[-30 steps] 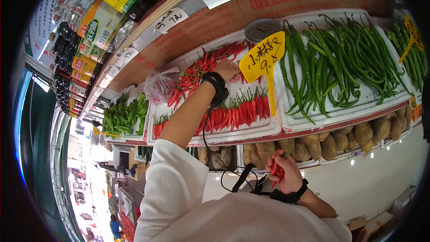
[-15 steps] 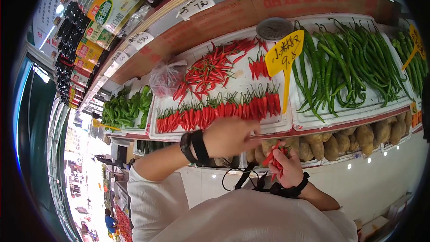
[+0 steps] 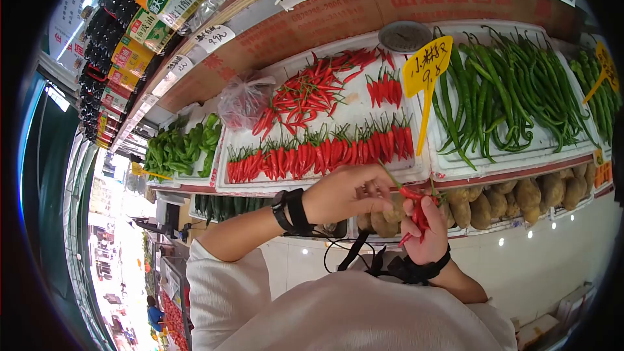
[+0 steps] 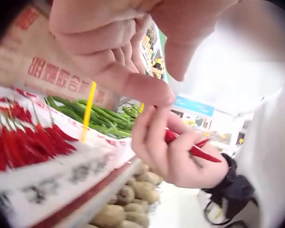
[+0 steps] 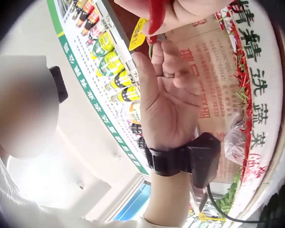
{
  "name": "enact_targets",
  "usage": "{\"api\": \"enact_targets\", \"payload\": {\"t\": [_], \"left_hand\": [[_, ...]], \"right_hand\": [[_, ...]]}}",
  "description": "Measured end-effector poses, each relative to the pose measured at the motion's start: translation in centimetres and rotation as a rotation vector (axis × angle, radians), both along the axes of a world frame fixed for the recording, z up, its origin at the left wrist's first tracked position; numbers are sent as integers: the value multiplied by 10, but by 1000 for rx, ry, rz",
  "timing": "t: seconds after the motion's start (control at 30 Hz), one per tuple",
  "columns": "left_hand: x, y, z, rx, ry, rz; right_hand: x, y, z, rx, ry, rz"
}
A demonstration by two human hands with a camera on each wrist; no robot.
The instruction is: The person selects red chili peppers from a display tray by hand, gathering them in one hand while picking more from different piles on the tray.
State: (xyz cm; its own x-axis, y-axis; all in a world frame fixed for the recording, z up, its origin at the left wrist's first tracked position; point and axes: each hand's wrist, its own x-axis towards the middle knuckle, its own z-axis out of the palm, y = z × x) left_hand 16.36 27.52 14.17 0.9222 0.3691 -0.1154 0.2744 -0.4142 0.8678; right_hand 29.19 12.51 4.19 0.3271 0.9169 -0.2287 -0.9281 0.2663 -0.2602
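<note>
In the head view, my right hand (image 3: 427, 229) grips a few red peppers (image 3: 419, 216), one with its long green stem pointing up. Beside it is my left hand (image 3: 351, 194), its fingers loosely bent at that stem, with no pepper seen in its grasp. The left wrist view has my left hand (image 4: 118, 52) above, its index fingertip close to the right hand (image 4: 173, 152) and a red pepper (image 4: 204, 153) jutting from that one. Rows of red peppers (image 3: 312, 156) and a loose pile (image 3: 309, 94) lie on the white tray (image 3: 260, 185).
A tied plastic bag (image 3: 244, 101) sits by the pile. Rightward are a yellow price sign (image 3: 427, 68), long green peppers (image 3: 500, 97) and a round dark dish (image 3: 404, 38). Potatoes (image 3: 487, 208) lie below the tray's edge. Bottles (image 3: 162, 0) line the shelf at upper left.
My left hand has come back from the tray's upper part to beside my right hand. The right hand is slightly higher, still gripping peppers. The view has shifted a little.
</note>
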Motion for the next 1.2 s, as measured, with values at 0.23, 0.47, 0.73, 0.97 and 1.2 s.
{"api": "enact_targets", "payload": {"t": [0.23, 0.47, 0.73, 0.97, 1.2], "left_hand": [[17, 2, 3, -382, -79, 117], [35, 110, 51, -109, -22, 260], [92, 233, -58, 413, 154, 208], [104, 284, -130, 526, 42, 216], [94, 255, -92, 430, 85, 216]], "right_hand": [[-2, 5, 12, 82, -50, 87], [4, -7, -7, 29, 142, 190], [7, -13, -20, -43, -6, 310], [23, -24, -35, 29, -55, 401], [25, -18, -37, 102, 55, 509]]}}
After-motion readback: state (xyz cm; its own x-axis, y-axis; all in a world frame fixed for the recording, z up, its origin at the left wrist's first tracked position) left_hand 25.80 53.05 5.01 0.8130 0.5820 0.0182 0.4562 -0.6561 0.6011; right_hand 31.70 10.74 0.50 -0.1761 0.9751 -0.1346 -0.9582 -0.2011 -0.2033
